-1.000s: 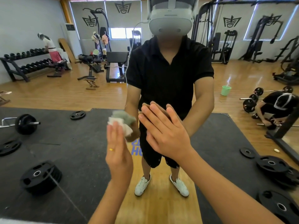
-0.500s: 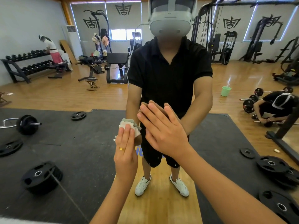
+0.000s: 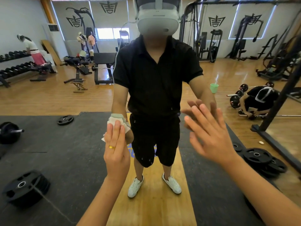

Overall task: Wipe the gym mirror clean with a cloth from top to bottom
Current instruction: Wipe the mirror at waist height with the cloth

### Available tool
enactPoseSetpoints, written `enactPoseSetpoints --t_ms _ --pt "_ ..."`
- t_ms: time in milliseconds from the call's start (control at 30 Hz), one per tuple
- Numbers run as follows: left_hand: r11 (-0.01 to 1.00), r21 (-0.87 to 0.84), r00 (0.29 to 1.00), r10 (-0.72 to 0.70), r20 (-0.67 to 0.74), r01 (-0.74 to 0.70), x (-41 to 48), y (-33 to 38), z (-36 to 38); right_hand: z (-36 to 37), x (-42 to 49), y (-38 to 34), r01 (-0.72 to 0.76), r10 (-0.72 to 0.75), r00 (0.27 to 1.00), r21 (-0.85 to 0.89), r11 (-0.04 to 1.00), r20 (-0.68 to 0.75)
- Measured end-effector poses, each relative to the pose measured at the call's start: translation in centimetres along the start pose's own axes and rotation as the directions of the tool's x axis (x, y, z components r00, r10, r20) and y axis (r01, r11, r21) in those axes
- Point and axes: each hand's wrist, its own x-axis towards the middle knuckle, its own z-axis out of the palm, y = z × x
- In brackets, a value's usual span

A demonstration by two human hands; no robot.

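**Mirror wipe: cloth at mid-height, lower glass judged outstanding**

The left hand point(image 3: 116, 149) lay flat on the mirror point(image 3: 53, 101), fingers straight and pressed together, pinning the cloth point(image 3: 114, 119) against the glass. The right hand point(image 3: 210, 134) was held up near the glass with fingers spread, holding nothing; motion blur, so contact with the glass could not be told.

The cloth sat at about the reflected person's waist level. No streaks or wet marks were visible, so the wiped area could not be confirmed. Judged mid-pass, with the glass below the cloth left to do.

The cloth was a bunched wad, white with a green fold uppermost. It had no clear long axis, being slightly taller than wide, with its broad face against the mirror.
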Motion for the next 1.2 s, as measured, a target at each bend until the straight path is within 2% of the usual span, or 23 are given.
enactPoseSetpoints --t_ms 200,400,533,667,767,867,933,1000,1067,1133,1200 --pt "1.0 0.013 0.999 -0.013 -0.045 0.014 0.1 2.8 1.7 1.2 -0.6 2.2 0.052 -0.057 0.997 -0.087 0.995 -0.059" --pt "0.995 -0.026 0.993 0.097 0.069 -0.096 -0.2 6.5 3.6 2.1 -0.9 2.3 0.062 -0.073 0.99 -0.091 0.994 -0.117" --pt "0.991 0.03 0.989 0.127 0.076 -0.13 0.3 4.8 2.5 2.0 -0.9 2.4 0.072 -0.082 0.989 -0.079 0.994 -0.126" --pt "0.99 0.111 0.994 0.089 -0.064 -0.081 4.3 3.8 1.1 1.9 -1.0 2.3 0.062 -0.071 0.989 -0.07 0.996 -0.128" --pt "0.99 0.142 0.969 0.028 -0.244 0.007 10.9 4.0 0.7 1.8 -0.9 2.4 0.061 -0.067 0.99 -0.052 0.997 -0.126" --pt "0.988 0.0 0.894 -0.141 -0.425 0.156 17.9 5.5 0.9 1.6 -0.8 2.4 0.06 -0.065 0.991 -0.044 0.997 -0.117" --pt "0.975 -0.075 0.864 -0.219 -0.453 0.208 20.7 8.0 1.7 1.5 -0.8 2.5 0.064 -0.067 0.991 -0.03 0.998 -0.115" --pt "0.983 -0.062 0.892 -0.181 -0.413 0.171 21.6 11.0 2.8 1.4 -0.8 2.5 0.066 -0.068 0.992 -0.02 0.998 -0.111" --pt "0.999 0.0 0.945 -0.047 -0.325 0.05 21.4 12.4 3.5 1.4 -0.8 2.6 0.067 -0.067 0.992 -0.01 0.998 -0.105" --pt "0.993 0.074 0.976 0.107 -0.191 -0.095 21.0 11.2 2.8 1.3 -0.8 2.5 0.07 -0.07 0.992 0.0 0.998 -0.105" --pt "0.971 0.18 0.972 0.187 -0.142 -0.16 20.9 8.2 1.0 1.3 -0.8 2.5 0.071 -0.07 0.992 0.011 0.997 -0.103"
